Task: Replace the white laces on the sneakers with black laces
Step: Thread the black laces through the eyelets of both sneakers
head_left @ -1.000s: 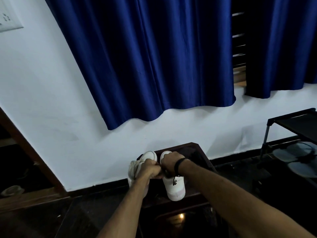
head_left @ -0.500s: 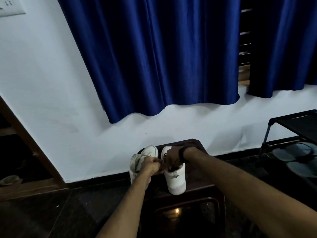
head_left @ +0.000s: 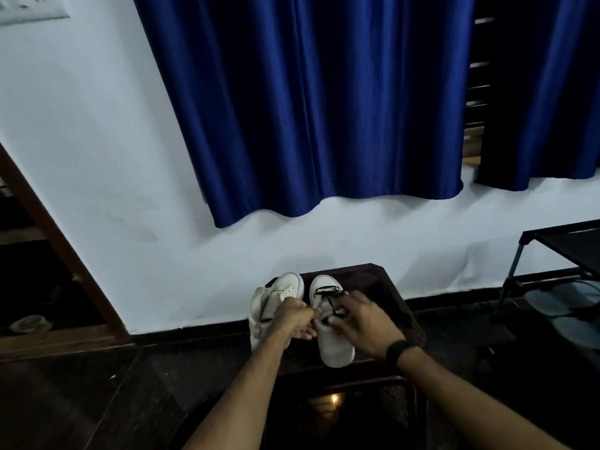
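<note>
white wall [head_left: 97, 157] fills the background, hung with blue curtains [head_left: 308, 108] over a window, and a dark wooden table [head_left: 386, 287] is set against its base on a dark glossy floor [head_left: 65, 401]. a metal rack [head_left: 558, 251] is seen at the right edge. two white sneakers are stood side by side on the table, toes toward the wall and long axes running away from the person; the left sneaker [head_left: 276, 300] is tipped leftward. a black lace [head_left: 328, 292] is threaded across the right sneaker [head_left: 334, 342]. the left hand [head_left: 293, 321] is clenched, apparently around a lace end. the lace is pinched by curled fingers of the right hand [head_left: 363, 326], a black wristband [head_left: 398, 351] worn at its wrist.
</note>
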Tool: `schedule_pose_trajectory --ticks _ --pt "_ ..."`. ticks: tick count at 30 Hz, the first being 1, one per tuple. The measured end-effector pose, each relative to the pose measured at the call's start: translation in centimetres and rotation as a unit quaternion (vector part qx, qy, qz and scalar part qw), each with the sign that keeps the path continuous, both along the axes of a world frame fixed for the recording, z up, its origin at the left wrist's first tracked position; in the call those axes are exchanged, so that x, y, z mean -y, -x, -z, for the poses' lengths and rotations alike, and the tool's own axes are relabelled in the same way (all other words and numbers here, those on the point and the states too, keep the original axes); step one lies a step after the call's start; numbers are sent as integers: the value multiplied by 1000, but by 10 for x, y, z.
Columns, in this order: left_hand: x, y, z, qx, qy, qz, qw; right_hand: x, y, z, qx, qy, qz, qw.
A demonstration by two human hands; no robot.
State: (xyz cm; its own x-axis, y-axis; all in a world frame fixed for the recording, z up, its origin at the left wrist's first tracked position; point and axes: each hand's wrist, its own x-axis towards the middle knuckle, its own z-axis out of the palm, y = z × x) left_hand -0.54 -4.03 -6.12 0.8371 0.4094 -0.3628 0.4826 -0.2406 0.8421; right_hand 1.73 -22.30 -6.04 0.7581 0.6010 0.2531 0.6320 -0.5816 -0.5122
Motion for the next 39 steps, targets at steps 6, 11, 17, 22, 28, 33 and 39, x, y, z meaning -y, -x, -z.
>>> schedule_pose_trajectory --ticks 6,11,17,22,28,33,39 --pt "5 7 -2 13 -85 -1 996 -17 11 3 58 174 2 983" --pt "11 14 0 43 -125 -17 991 -24 4 -11 75 273 3 959" --pt "11 18 1 106 -303 -8 947 -21 -1 17 68 164 22 984" --pt "-14 42 -12 141 -484 -143 851 -25 -9 31 69 85 28 994" --pt "-27 54 15 -18 -345 -53 937 -3 -7 49 67 -130 96 984" --pt "-18 47 30 27 -370 -64 926 34 -39 51 80 -67 312 944" --pt "-4 48 35 121 -350 -98 924 38 -82 63 -109 192 174 960"
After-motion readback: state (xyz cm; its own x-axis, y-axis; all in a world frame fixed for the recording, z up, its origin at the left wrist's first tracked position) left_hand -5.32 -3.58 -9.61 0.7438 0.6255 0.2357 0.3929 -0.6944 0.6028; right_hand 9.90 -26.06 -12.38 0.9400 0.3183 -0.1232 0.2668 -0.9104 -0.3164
